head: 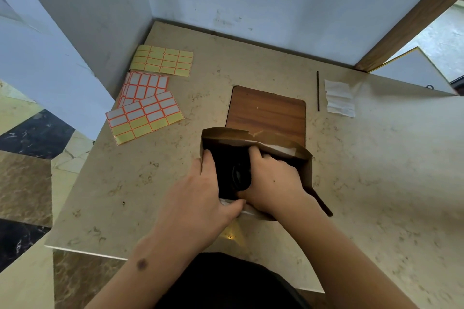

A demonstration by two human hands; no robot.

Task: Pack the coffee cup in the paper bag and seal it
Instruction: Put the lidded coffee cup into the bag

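Left of the paper bag (305, 170), sticker sheets (145, 118) lie fanned on the table (376, 183), probably kept near for sealing; their labels are blank. The left hand (200, 195) grips the bag's left rim, apparently to hold the mouth wide. The right hand (271, 180) reaches inside, fingers curled over the dark coffee cup (241, 175), seemingly seating it. Behind the bag lies a wooden board (268, 113); further right, a white napkin (339, 98). No readable writing anywhere.
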